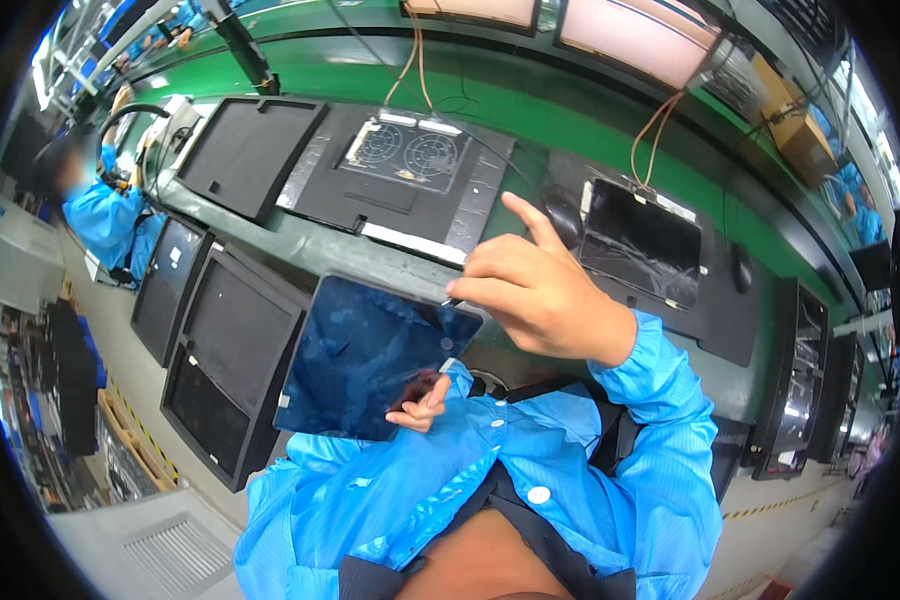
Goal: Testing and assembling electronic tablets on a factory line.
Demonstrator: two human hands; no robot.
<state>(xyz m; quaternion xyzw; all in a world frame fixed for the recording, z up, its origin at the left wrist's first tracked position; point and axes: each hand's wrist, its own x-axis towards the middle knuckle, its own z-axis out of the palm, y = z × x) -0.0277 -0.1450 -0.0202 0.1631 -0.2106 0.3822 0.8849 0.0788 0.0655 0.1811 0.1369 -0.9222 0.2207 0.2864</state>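
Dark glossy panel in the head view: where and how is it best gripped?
Probably the dark glossy panel's left edge, from the left: it is flat and shows no fingers there, while the left hand curls at its lower right and the right hand is by its upper right corner.

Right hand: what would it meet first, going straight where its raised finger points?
Probably the silver strip on the black board, though depth is unclear; the right hand may pass above.

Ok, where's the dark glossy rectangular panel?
In the head view, the panel is left of centre, in the left hand, one corner near the right hand.
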